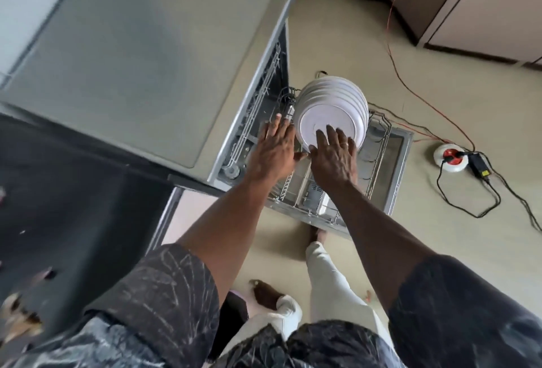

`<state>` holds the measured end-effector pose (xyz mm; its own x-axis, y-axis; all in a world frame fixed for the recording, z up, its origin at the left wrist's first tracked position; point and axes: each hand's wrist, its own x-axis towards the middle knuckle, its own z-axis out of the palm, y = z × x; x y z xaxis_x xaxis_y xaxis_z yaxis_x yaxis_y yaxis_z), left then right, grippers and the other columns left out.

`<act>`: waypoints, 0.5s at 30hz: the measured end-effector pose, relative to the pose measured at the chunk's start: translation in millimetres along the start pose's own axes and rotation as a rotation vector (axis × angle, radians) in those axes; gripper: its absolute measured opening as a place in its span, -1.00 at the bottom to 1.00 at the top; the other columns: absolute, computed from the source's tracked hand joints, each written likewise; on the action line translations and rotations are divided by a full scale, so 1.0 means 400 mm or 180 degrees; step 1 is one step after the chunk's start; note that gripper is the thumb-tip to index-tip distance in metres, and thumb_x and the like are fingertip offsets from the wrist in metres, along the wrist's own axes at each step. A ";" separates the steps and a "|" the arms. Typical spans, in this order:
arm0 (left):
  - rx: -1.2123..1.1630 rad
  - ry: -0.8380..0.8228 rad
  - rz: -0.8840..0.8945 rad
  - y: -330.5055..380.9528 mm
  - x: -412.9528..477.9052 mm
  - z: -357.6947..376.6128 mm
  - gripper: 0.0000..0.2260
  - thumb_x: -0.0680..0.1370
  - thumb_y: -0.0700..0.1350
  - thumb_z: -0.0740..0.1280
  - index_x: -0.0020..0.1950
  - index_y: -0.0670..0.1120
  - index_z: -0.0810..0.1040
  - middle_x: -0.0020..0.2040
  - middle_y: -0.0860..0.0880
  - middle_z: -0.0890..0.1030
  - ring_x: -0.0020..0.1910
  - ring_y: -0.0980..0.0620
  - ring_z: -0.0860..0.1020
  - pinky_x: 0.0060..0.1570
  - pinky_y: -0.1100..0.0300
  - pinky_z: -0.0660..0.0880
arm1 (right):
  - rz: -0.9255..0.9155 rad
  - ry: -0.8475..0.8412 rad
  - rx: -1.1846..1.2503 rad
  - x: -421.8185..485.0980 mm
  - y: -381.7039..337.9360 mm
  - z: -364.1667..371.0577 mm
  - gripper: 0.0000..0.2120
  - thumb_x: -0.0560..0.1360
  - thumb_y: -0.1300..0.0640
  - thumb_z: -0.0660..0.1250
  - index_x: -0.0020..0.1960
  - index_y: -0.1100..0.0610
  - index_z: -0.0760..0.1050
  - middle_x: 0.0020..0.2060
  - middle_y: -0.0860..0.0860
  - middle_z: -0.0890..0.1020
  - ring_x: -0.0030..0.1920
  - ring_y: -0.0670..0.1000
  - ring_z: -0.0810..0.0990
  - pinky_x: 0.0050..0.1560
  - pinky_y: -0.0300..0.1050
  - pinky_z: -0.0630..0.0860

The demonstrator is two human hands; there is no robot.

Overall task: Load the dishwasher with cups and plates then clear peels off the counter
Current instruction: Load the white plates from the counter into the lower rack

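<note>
The person leans over the pulled-out lower rack (378,159) of the dishwasher (146,54), both bare arms stretched down toward a row of white plates (334,103). The plates stand on edge in the rack, one behind the other, tilted a little back toward the far end, with the nearest plate facing the person.

The right hand (334,156) lies flat against the face of that nearest plate, fingers (331,134) spread apart and pressed on its lower half, a ring showing on one of them. It does not wrap around the rim; it rests open on the surface. The left hand (274,150) is just beside the left edge of the same plate, also open with the fingers extended and loosely apart, its thumb reaching toward the plate's lower rim near the other hand. Whether the thumb actually touches the plate I cannot tell. So the stack sits straight ahead of both hands, beyond the fingertips, the right one on it and the left one alongside.

The rack's near half holds nothing but bare wire. To the left, at the edge of the dark counter (73,206), a few blurred brownish peels (17,317) lie scattered. On the floor to the right is a round white socket (450,158) with black and red cords running off.
</note>
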<state>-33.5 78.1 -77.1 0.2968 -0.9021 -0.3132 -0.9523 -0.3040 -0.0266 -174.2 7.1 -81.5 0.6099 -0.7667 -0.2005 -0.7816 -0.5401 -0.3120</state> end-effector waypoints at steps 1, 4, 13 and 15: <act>-0.0016 0.0114 -0.0073 -0.015 -0.035 -0.018 -0.23 0.62 0.33 0.01 0.62 -0.18 -0.03 0.63 -0.17 0.00 0.61 -0.16 -0.11 0.56 -0.13 -0.07 | -0.0080 0.0024 0.0006 -0.020 -0.034 -0.020 -0.55 0.69 0.00 0.12 0.54 0.11 0.27 0.57 0.13 0.25 0.58 0.17 0.15 0.57 0.22 0.04; -0.0175 0.0400 -0.0279 -0.061 -0.127 -0.080 -0.23 0.61 0.33 0.05 0.62 -0.18 0.02 0.63 -0.15 0.05 0.61 -0.14 -0.07 0.57 -0.10 -0.05 | -0.0293 0.0111 0.0024 -0.052 -0.121 -0.071 -0.53 0.70 -0.01 0.07 0.57 0.09 0.22 0.60 0.10 0.21 0.60 0.16 0.11 0.59 0.23 -0.01; -0.0626 0.0862 -0.1261 -0.276 -0.464 -0.146 -0.31 0.64 0.23 0.10 0.62 -0.17 0.04 0.63 -0.12 0.03 0.62 -0.10 -0.10 0.57 -0.06 -0.11 | -0.1148 0.0288 -0.0259 -0.141 -0.444 -0.134 -0.49 0.70 -0.08 0.02 0.61 0.05 0.17 0.62 0.06 0.16 0.60 0.12 0.08 0.58 0.15 -0.03; -0.0862 0.0963 -0.1607 -0.328 -0.553 -0.132 -0.30 0.63 0.23 0.16 0.61 -0.16 0.07 0.63 -0.12 0.03 0.62 -0.09 -0.11 0.57 -0.05 -0.14 | -0.1387 0.0243 -0.0322 -0.172 -0.532 -0.110 -0.50 0.70 -0.09 0.04 0.60 0.04 0.17 0.61 0.06 0.16 0.60 0.13 0.09 0.58 0.18 -0.01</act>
<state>29.3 301.4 45.9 0.7480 -0.6623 -0.0424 -0.6503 -0.7442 0.1523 -55.5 159.5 39.7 0.8764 -0.4817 -0.0002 -0.4653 -0.8464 -0.2590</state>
